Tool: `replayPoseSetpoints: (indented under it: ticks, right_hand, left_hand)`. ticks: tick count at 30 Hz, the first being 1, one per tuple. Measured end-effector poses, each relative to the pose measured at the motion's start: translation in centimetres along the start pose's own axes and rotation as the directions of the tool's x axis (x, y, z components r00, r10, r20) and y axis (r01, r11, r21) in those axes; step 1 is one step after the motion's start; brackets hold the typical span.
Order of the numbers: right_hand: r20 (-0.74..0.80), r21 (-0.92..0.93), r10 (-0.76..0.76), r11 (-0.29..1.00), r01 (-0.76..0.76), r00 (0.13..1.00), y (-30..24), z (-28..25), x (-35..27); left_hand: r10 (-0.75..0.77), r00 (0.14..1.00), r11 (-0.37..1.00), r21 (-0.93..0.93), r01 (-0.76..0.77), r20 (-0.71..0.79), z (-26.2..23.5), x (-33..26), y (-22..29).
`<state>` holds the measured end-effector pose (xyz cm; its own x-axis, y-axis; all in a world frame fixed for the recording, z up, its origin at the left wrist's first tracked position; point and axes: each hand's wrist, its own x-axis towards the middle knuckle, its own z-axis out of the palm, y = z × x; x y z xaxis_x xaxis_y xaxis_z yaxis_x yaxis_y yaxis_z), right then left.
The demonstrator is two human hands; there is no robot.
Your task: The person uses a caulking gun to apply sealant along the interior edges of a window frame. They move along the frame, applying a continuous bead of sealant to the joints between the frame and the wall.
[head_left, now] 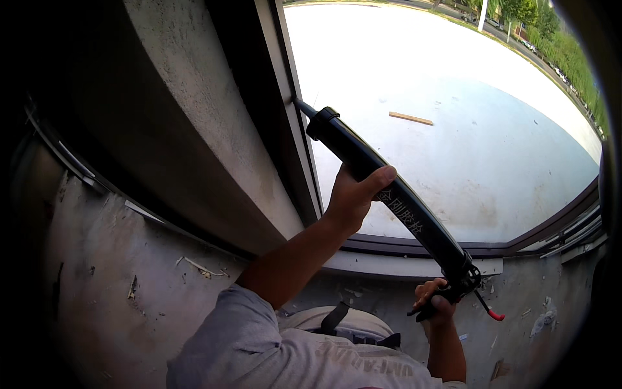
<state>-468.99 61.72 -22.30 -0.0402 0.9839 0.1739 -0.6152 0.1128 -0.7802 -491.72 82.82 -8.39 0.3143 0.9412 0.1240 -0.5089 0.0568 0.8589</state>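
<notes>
A long black caulking gun point(420, 214) slants across the middle of the view, its front end up and to the left. Its pale, narrow nozzle point(304, 107) meets the dark window frame point(293, 123), with the tip at the frame's edge. My left hand point(355, 193) is wrapped round the barrel from beneath, thumb lying over the top. Down at the rear, my right hand point(434, 302) closes round the grip and trigger. A thin rod with a red hooked end point(495, 316) sticks out behind the gun.
Left of the frame runs a rough grey wall edge point(194, 84). Beyond the glass lies bright pale ground with a wooden strip point(411, 118) on it. A low sill point(389, 264) crosses below the window. Scraps and debris point(204, 267) litter the indoor floor.
</notes>
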Motion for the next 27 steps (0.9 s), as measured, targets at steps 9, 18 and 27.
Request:
replayPoseSetpoints:
  ticks: [9, 18, 27]
  right_hand:
    - [-0.138, 0.141, 0.207, 0.972, -0.187, 0.969, 6.6, -4.5, -4.8]
    - [-0.222, 0.209, 0.311, 0.941, -0.266, 0.924, 10.0, -7.7, -7.6]
    - [-0.137, 0.406, 0.327, 0.879, -0.248, 0.935, 8.2, -5.1, -5.9]
  left_hand:
    - [-0.212, 0.969, 0.977, -0.009, 0.213, -0.126, -4.8, -2.3, -8.6]
    - [-0.251, 0.937, 0.962, 0.046, 0.270, -0.242, -5.7, -3.0, -12.9]
    - [-0.263, 0.930, 0.960, 0.030, 0.280, -0.256, -6.4, -2.9, -14.6]
